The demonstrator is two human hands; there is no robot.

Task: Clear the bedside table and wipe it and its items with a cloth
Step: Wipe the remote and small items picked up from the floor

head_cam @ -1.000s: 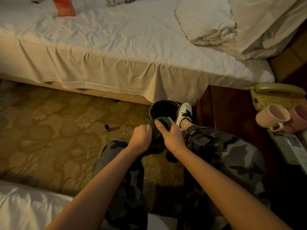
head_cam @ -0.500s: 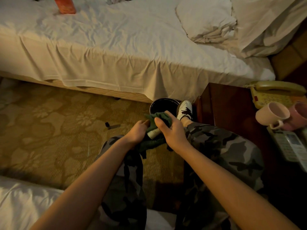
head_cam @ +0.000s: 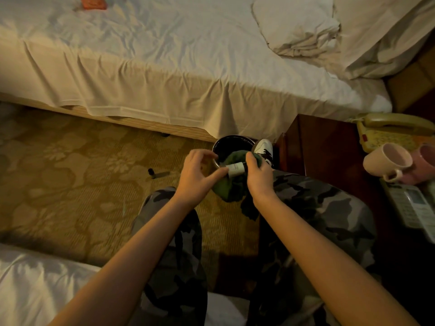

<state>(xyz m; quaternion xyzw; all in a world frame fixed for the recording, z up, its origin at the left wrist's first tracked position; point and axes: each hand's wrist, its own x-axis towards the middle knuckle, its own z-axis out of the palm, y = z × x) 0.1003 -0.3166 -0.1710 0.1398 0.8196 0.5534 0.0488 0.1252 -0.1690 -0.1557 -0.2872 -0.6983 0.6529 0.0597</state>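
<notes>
I sit with both hands out over my knees. My right hand [head_cam: 259, 176] grips a dark green cloth [head_cam: 231, 188] and, within it, a small white bottle [head_cam: 236, 168] that sticks out to the left. My left hand [head_cam: 196, 178] is beside it with fingers loosely spread, its thumb tip touching the bottle's free end. The dark wooden bedside table [head_cam: 329, 147] is at the right. On it stand a beige telephone [head_cam: 395, 130], two pink mugs [head_cam: 386, 161] and a white keypad handset [head_cam: 414, 205].
A black round bin [head_cam: 231, 143] stands on the patterned carpet just beyond my hands, next to my white shoe [head_cam: 263, 149]. A small dark bottle [head_cam: 151, 172] lies on the carpet at the left. An orange item [head_cam: 93, 2] lies on the white bed ahead.
My left hand has let go of the cloth and opened, moving slightly left. The white bottle, wrapped in the cloth before, now shows between my hands.
</notes>
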